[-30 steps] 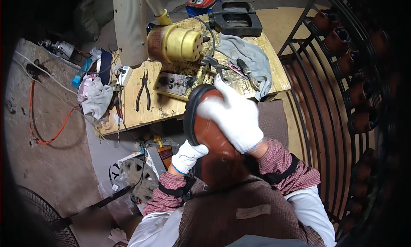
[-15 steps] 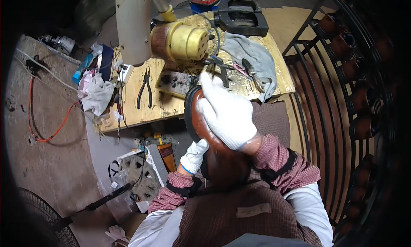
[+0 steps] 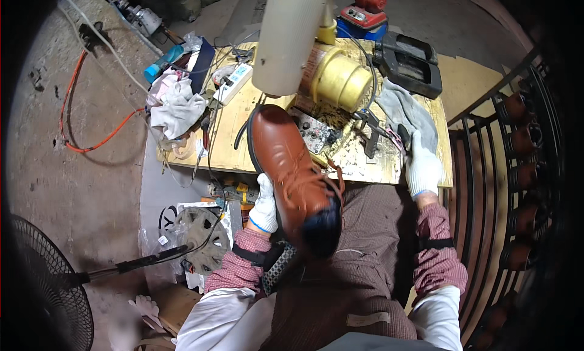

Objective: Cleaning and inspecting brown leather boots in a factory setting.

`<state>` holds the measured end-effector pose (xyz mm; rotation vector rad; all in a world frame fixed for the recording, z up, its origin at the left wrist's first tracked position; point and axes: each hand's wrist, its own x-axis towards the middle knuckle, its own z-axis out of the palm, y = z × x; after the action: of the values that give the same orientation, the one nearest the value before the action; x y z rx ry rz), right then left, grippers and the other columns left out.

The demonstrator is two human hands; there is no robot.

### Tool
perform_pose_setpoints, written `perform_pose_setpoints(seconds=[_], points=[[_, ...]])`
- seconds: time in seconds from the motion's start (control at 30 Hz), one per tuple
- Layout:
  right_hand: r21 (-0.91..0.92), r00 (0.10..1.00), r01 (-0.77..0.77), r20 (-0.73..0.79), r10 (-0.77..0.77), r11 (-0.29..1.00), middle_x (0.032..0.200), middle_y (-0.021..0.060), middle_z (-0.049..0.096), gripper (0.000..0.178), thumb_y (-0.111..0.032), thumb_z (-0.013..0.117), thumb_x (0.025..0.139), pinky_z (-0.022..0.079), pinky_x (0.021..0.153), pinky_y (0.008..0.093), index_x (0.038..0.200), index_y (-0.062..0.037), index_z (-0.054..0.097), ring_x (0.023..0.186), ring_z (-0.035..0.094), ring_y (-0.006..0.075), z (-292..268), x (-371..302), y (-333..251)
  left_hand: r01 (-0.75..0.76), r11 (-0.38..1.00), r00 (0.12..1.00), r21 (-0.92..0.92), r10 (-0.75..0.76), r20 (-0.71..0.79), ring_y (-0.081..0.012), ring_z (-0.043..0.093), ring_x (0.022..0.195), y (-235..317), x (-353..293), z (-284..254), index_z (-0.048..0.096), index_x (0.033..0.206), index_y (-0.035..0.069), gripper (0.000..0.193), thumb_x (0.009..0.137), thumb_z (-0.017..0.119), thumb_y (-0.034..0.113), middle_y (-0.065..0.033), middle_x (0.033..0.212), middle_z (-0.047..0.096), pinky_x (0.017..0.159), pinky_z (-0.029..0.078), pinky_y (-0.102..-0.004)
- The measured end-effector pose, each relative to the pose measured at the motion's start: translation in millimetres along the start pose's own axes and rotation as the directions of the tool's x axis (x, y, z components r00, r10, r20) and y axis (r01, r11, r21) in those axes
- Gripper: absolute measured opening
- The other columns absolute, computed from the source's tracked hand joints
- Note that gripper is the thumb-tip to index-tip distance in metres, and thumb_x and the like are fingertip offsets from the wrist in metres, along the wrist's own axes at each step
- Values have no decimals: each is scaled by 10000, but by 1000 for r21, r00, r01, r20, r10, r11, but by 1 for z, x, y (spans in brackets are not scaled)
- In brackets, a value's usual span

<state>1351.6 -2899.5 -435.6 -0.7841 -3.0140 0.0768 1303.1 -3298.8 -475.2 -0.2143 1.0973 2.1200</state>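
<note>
A reddish-brown leather lace-up shoe (image 3: 283, 153) is held upper side up, its toe toward the table and its dark heel opening toward me. My left hand (image 3: 264, 205), in a white glove, is closed on its left side by the black sole. Its fingers are mostly hidden beneath. My right hand (image 3: 423, 168), also gloved, is at the table's right edge over a grey cloth (image 3: 406, 104). Its fingers are together around a dark-handled tool (image 3: 403, 133), mostly covered by the glove. A pink cutter lies beside it.
A yellow-ended machine (image 3: 344, 77) and a pale tube (image 3: 292, 40) stand above the wooden table (image 3: 234, 147). Black trays (image 3: 407, 62) are at the back right. A shoe rack (image 3: 480, 186) stands right, a fan (image 3: 45, 284) lower left. Rags and a power strip (image 3: 234, 83) lie left.
My right hand has left the shoe and moved right to the dark-handled tool on the cloth. The shoe has turned, so its upper and laces now show. The view has shifted.
</note>
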Motion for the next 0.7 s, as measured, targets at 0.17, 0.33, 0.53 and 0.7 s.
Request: perform_pose_setpoints(seconds=[0.17, 0.33, 0.53, 0.7], points=[[231, 980, 54, -197, -7, 971, 996, 219, 732, 478, -265, 603, 976, 559, 809, 477, 1418, -84, 582, 931, 717, 379, -15, 20, 23, 395, 919, 916, -17, -392, 82, -344, 526, 1331, -23, -36, 31, 367, 1558, 62, 747, 1069, 336, 625, -209, 1458, 518, 1137, 456, -481], [876, 989, -146, 113, 99, 460, 1144, 153, 736, 416, -241, 706, 953, 527, 936, 305, 1305, -22, 671, 1066, 695, 203, -106, -40, -6, 538, 826, 842, -169, -519, 147, -321, 461, 1400, -22, -11, 97, 372, 1567, 65, 744, 1060, 390, 609, -195, 1531, 462, 1234, 331, -435], [884, 924, -381, 368, 100, 272, 967, 148, 748, 352, -230, 721, 922, 557, 795, 322, 1214, -33, 709, 846, 715, 183, -59, -91, -22, 524, 847, 842, -96, -497, 209, -232, 542, 1334, -24, -1, 119, 425, 1543, 44, 641, 1103, 402, 510, -137, 1461, 556, 1169, 409, -362], [679, 987, -3, 122, -109, 734, 853, 162, 715, 192, -301, 690, 944, 561, 668, 420, 999, -123, 736, 778, 714, 348, -51, -100, -27, 516, 857, 855, -11, -515, -58, -179, 557, 1297, -21, -11, 112, 443, 1537, 29, 577, 1123, 415, 429, -109, 1436, 582, 1137, 422, -314]])
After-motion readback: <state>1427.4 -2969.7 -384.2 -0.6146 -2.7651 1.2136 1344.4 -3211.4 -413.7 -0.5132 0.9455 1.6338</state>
